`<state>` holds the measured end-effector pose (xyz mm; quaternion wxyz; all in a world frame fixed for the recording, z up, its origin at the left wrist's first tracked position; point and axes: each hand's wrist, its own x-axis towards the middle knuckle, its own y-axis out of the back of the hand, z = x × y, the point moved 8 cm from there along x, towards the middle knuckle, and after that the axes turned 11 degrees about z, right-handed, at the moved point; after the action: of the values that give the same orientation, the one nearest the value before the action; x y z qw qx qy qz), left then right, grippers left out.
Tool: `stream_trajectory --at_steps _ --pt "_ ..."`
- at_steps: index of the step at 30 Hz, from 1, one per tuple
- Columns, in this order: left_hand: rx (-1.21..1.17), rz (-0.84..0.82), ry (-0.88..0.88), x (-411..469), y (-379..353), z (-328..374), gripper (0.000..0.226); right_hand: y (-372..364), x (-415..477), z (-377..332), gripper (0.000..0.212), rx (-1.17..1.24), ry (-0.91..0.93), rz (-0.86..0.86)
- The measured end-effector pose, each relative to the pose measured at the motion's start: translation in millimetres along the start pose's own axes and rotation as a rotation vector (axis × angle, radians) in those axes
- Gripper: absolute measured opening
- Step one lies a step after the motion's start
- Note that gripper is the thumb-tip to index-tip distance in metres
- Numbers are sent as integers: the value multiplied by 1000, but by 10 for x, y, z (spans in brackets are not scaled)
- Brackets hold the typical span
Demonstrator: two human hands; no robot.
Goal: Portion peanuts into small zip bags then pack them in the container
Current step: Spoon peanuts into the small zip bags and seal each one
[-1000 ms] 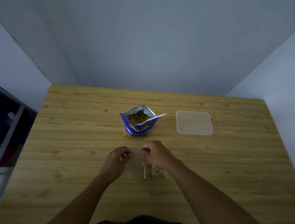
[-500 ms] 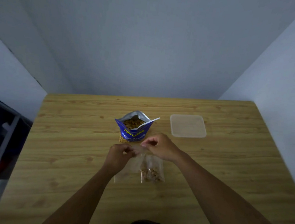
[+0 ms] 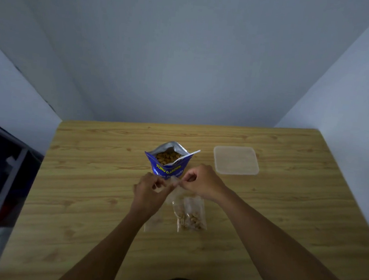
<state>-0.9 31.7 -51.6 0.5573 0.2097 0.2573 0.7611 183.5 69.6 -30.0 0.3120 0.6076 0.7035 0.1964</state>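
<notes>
Pinching mouth of empty zip bag (image 3: 153, 223): left hand (image 3: 150, 192) and right hand (image 3: 202, 181) fingers curled on opposite lips, likely to pull it open for filling. Long axis roughly 1-to-7, mouth toward 1. Filled bag (image 3: 191, 216) flat on tabletop (image 3: 86, 176) at 5 o'clock; peanut pouch (image 3: 168, 160) with spoon (image 3: 189, 154) at 12; container (image 3: 236, 160) at 2

Left hand (image 3: 148, 192), right hand (image 3: 202, 182) near-touching, fingers (image 3: 185, 179) pinching zip bag (image 3: 155, 222).
</notes>
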Motion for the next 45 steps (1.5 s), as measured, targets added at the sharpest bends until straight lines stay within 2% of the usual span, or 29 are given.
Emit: stream_trajectory --at_steps 4,8,10,13,15,18,20,22,25,28,30,34,39,45 --pt "-37 -73 3 4 -88 66 46 -66 -22 8 27 126 -75 -22" --pt "-51 -179 -13 11 -192 58 34 -97 -25 40 11 189 -137 -55" --pt "-39 -205 -29 20 -199 64 31 -48 -26 66 8 166 -162 -2" --pt "22 -238 -99 12 -224 165 38 58 -24 92 5 88 -199 151" --pt "68 -198 -142 17 -196 261 38 75 -21 55 7 78 -191 213" --pt "27 -19 -192 40 -20 353 25 42 -6 43 11 134 -203 187" --pt "42 66 -262 32 98 388 45 48 3 67 7 169 -228 173" --pt "81 69 -338 25 119 421 69 76 12 68 4 189 -244 172" --pt "163 59 -398 30 87 473 81 64 30 8 8 235 -249 131" --pt "197 111 -412 50 73 538 70 69 66 -48 14 272 -235 112" --pt "173 160 -409 68 113 589 57 77 87 -50 11 275 -235 112" --pt "101 172 -416 111 167 625 39 96 96 -57 16 288 -253 119" --pt "36 122 -411 147 161 578 43 55 129 -43 25 300 -291 102" --pt "7 41 -409 198 150 515 49 41 164 -67 24 330 -293 51"
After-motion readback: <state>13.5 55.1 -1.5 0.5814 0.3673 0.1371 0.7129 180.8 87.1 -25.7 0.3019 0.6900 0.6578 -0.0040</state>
